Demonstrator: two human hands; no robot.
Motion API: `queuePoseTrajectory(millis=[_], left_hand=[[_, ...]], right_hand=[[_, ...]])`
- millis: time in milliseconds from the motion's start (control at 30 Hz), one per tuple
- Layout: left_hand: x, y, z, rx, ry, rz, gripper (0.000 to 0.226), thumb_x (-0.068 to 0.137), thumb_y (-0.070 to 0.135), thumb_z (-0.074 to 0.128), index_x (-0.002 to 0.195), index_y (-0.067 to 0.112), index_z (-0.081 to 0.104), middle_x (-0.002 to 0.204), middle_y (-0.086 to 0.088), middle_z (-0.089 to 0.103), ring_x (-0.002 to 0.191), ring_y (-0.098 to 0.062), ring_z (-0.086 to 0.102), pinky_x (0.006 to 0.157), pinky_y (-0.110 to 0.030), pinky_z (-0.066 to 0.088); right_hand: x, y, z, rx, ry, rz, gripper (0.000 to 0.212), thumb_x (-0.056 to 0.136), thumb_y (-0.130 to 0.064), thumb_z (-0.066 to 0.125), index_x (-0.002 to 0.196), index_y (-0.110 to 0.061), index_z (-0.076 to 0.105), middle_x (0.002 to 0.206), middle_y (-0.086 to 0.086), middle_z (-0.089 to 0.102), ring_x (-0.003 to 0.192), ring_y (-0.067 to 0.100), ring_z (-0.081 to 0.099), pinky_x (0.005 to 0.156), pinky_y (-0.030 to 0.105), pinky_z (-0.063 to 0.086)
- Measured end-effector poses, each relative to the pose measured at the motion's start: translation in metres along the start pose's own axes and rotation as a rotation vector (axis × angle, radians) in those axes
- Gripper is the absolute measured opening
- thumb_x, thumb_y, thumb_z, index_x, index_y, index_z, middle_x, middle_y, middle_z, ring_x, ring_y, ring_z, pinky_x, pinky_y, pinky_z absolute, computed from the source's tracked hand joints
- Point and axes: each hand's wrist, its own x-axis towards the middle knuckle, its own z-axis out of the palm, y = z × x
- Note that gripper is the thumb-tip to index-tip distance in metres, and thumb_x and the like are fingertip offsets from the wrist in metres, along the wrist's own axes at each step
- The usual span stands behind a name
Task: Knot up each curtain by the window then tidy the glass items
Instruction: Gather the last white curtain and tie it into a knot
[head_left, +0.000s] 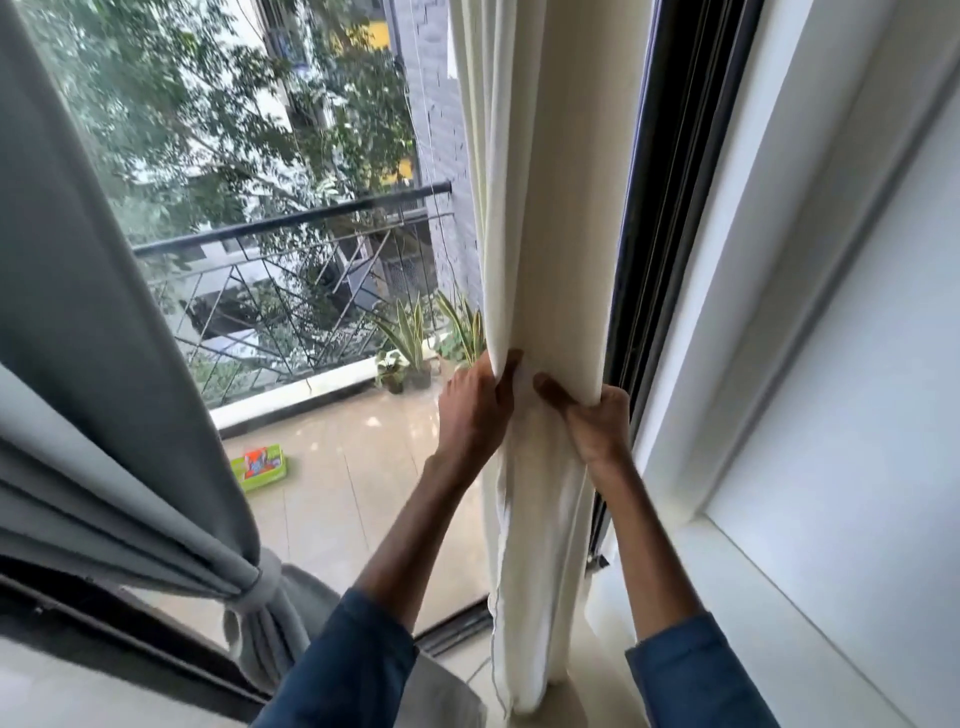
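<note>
Hanging just left of the black window frame (649, 260), the long cream fabric curtain (540, 234) is gripped by both hands: the left hand (475, 410) curls its fingers round a fold on the side away from the frame; the right hand (597, 421) pinches the side nearest the frame between thumb and curled fingers. Far left of the frame, a grey fabric curtain (104, 364) hangs bunched and tied

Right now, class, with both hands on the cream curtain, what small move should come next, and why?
Probably gather the cream curtain into one bunch between the left hand and right hand. Both grip it, yet it hangs straight and unknotted, while the grey curtain already looks knotted.
</note>
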Motion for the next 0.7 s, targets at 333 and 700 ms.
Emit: queuePoseTrajectory(millis=[333, 700], left_hand=[[-0.003, -0.05, -0.026, 0.174, 0.08, -0.141, 0.064, 0.1, 0.053, 0.043, 0.089, -0.007, 0.06, 0.095, -0.037, 0.063, 0.091, -0.051, 0.059, 0.067, -0.043, 0.036], [-0.015, -0.036, -0.006, 0.25, -0.053, 0.061, 0.051, 0.098, 0.045, 0.047, 0.086, -0.002, 0.065, 0.084, -0.03, 0.066, 0.079, -0.048, 0.062, 0.058, -0.042, 0.039]], right_hand=[[-0.002, 0.007, -0.009, -0.489, -0.32, -0.21, 0.038, 0.073, -0.039, 0.087, 0.051, -0.02, 0.063, 0.048, -0.011, 0.057, 0.049, -0.006, 0.044, 0.048, 0.027, 0.04], [0.008, 0.0, -0.021, -0.449, -0.286, -0.14, 0.063, 0.057, -0.061, 0.084, 0.097, -0.013, 0.076, 0.093, 0.006, 0.077, 0.085, 0.019, 0.074, 0.071, 0.045, 0.06]])
